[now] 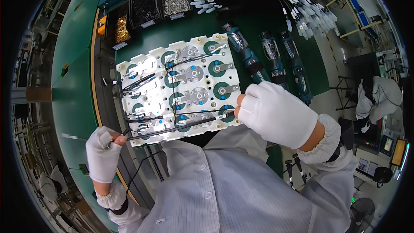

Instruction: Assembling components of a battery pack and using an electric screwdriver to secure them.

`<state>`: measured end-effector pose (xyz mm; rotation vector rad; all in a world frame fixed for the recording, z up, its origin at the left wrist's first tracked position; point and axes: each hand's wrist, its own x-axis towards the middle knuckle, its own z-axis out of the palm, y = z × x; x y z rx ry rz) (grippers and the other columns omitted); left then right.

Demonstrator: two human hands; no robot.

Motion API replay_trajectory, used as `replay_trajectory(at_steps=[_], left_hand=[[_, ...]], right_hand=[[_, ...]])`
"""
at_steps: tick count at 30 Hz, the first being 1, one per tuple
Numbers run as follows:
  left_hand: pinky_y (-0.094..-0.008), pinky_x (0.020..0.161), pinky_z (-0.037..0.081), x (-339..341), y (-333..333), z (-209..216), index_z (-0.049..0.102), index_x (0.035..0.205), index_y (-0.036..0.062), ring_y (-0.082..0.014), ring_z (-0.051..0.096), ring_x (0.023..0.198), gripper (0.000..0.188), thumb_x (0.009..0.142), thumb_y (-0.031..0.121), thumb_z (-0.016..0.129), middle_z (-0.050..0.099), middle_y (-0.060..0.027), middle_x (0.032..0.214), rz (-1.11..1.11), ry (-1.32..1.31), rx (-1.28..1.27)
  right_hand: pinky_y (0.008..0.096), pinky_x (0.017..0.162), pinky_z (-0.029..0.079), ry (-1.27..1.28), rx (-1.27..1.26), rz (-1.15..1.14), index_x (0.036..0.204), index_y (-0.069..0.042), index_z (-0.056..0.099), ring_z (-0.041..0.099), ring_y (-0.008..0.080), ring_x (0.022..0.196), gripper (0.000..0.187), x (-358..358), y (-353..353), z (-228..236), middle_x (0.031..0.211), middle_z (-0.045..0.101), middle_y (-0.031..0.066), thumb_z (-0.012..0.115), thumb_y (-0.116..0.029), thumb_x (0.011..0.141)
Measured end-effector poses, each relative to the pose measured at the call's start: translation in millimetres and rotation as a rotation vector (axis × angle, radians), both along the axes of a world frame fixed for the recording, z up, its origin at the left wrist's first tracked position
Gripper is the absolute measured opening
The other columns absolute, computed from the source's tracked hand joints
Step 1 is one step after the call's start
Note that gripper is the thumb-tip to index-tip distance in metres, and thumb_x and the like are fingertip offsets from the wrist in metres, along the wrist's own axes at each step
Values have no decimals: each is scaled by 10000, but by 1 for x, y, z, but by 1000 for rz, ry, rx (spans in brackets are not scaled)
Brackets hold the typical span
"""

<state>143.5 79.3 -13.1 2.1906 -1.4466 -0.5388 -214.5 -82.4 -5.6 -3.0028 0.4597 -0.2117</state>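
Observation:
A black cable (185, 125) is stretched along the near edge of a white plastic module plate (126, 70). My left hand (103, 154), in a white fingerless glove, is closed on the cable's left end just off the plate's near left corner. A thin pale end sticks out to the left of that fist. At the plate's near right corner, my right hand (278, 114), gloved the same way, pinches the cable's other end beside a small white label. Metal tabs (195, 73), green discs and blue dots cover the plate, with more black wires lying across it. My right fingertips are partly hidden.
Three teal-and-black power screwdrivers (272, 54) lie right of the plate. Behind it stand bins of brass-coloured parts (122, 29), black parts (144, 6) and silver parts (176, 2). White-tipped cable bundles (312, 16) hang at the back and right. The green bench (71, 86) extends left.

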Motion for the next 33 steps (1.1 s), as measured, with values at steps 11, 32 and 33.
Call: replay_trajectory(at_steps=[11,32,33], left_hand=[[-278,669,432,11,2,-39,653,844,-28,-124,538,718,186,929,127,714,618,-49,796,-76,374,-57],[-292,683,444,4,-6,-35,654,854,-46,-144,563,728,186,963,106,648,626,-67,792,-64,370,-81],[-292,684,445,3,-6,-34,654,857,-48,-143,564,731,186,965,104,644,625,-67,790,-60,372,-74]], right_hand=[[330,699,486,135,-66,71,925,-77,662,602,189,832,95,6,-4,12,943,643,36,643,-126,846],[310,674,443,195,-165,-79,1078,-103,626,586,165,725,172,8,15,8,948,630,28,566,-113,917],[310,674,443,192,-168,-82,1078,-103,626,586,165,725,172,8,15,4,948,630,28,566,-113,917]])
